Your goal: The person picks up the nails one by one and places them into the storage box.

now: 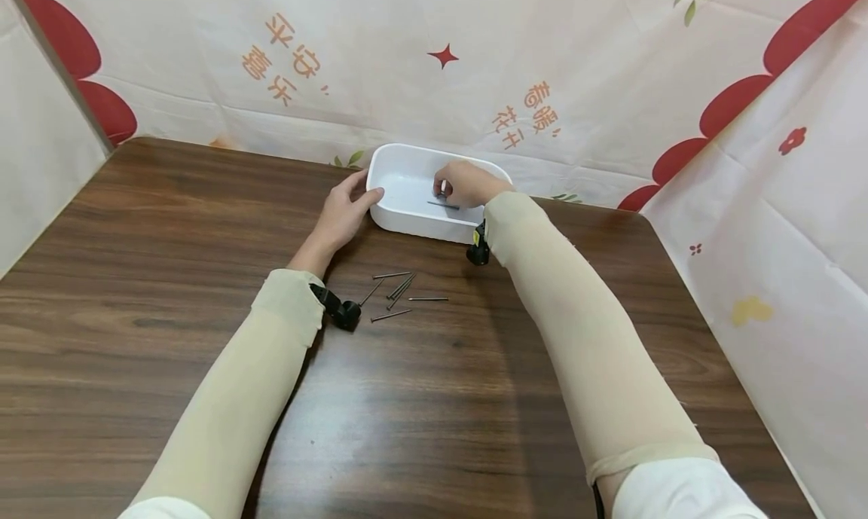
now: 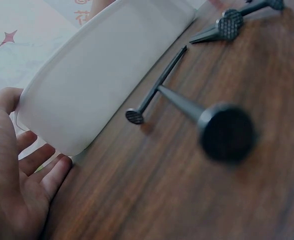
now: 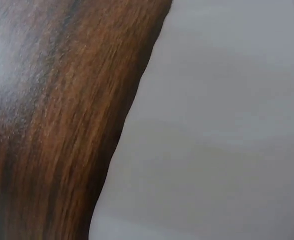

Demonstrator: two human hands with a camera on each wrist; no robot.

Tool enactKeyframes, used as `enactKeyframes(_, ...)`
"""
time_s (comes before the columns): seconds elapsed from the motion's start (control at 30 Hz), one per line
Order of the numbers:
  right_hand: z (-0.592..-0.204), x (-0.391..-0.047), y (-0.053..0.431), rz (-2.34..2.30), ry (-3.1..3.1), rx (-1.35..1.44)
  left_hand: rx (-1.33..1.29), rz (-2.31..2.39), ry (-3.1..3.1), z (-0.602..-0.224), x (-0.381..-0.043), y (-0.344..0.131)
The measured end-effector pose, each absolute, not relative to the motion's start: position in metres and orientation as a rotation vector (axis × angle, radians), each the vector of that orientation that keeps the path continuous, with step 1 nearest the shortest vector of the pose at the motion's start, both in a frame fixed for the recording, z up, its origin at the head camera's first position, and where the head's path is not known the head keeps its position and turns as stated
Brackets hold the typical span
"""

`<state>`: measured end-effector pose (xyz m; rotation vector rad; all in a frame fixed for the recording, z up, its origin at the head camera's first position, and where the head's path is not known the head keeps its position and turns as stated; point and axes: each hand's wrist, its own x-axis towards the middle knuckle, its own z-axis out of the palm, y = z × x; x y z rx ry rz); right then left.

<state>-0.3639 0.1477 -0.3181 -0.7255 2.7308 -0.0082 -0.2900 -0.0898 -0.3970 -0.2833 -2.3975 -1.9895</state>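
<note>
A white plastic box (image 1: 420, 224) stands at the far side of the table. My left hand (image 1: 342, 214) holds its left end, thumb over the rim and fingers along the outside; the left wrist view shows the same hand (image 2: 17, 165) against the box wall (image 2: 92, 80). Inside the box, my right hand (image 1: 464, 184) has its fingers bent down and seems to pinch a nail (image 1: 441, 196), mostly hidden by the fingertips. Just under them another nail (image 1: 443, 205) shows near the box floor. Several loose nails (image 1: 400, 287) lie on the table in front of the box.
The brown wood-grain table (image 1: 407, 428) has a printed white cloth (image 1: 380, 59) hanging behind it and along the right side. In the left wrist view, a nail (image 2: 227, 132) looms close to the camera. The right wrist view shows only box wall (image 3: 212, 125) and tabletop.
</note>
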Motion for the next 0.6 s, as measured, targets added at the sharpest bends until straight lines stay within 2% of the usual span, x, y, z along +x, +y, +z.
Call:
enactKeyframes(0.37, -0.314, -0.366, 0.15, 0.029, 2.72, -0.702, -0.28, -1.994, -2.401, -0.397, -0.289, -0.089)
enactKeyframes(0.6, -0.267, -0.346, 0.155, -0.034, 2.795, -0.797, -0.273, -1.999, -2.394, -0.398, -0.291, -0.089)
